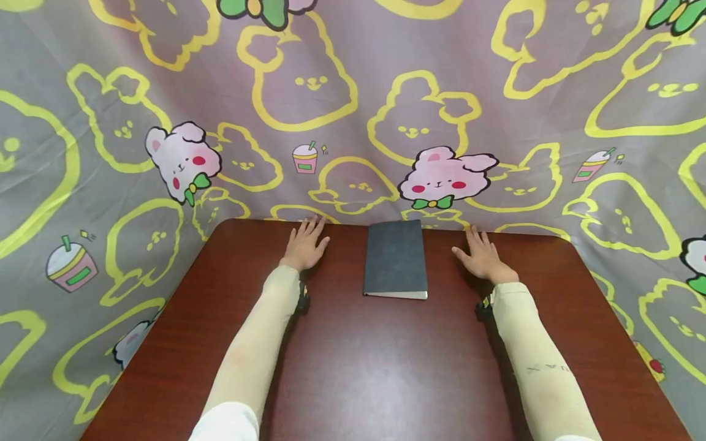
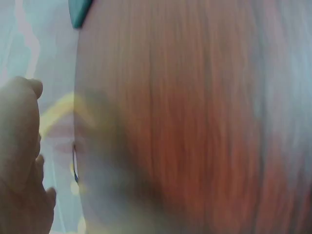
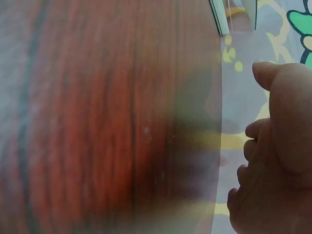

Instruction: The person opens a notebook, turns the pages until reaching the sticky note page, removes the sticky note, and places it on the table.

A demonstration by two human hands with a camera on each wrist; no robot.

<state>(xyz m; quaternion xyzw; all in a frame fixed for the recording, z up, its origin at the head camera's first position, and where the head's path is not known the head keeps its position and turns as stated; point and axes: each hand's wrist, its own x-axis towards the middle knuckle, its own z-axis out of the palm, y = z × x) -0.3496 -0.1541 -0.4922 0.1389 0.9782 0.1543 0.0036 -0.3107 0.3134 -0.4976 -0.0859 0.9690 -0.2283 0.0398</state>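
Note:
A dark grey-blue notebook point(image 1: 394, 257) lies closed near the far edge of the table, its white page edges showing along the near side. To its left my left hand point(image 1: 304, 245) reaches to the table's far edge, fingers spread and holding nothing. My right hand point(image 1: 482, 256) lies to the right of the notebook in a similar way, thumb pointing towards it. Both hands are apart from the notebook. In the left wrist view, a dark corner of the notebook point(image 2: 79, 12) shows at the top; in the right wrist view, its cover and pages point(image 3: 220, 17) show at the top.
The brown wooden table point(image 1: 380, 367) has rounded far corners. A grey curtain point(image 1: 342, 141) with yellow outlines and rabbit faces hangs right behind it and along both sides. Each wrist carries a small dark camera point(image 1: 302, 299).

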